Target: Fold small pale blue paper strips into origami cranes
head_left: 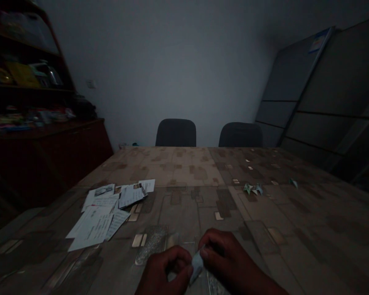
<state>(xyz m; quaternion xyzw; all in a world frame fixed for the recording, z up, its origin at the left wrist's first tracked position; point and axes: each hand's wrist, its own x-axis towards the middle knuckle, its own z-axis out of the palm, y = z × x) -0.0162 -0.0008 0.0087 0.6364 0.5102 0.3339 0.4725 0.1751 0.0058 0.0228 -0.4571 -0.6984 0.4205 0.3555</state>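
Observation:
Low in the head view, a small pale folded piece of paper (197,265) is held between my two hands, just above the patterned table (184,213). My left hand (169,268) pinches its left side with thumb and forefinger. On the other side, my right hand (223,254) grips its upper right edge, with the fingers curled. The dim light hides the paper's exact folds. Farther off to the right lie a few small folded paper pieces (253,189), greenish and grey, and another green one (293,182) sits apart from them.
Printed paper sheets and cards (95,221) are spread in a loose pile on the table's left. Two dark chairs (176,133) stand behind the far edge. A shelf cabinet (27,94) is at left, and grey sliding panels (320,110) are at right.

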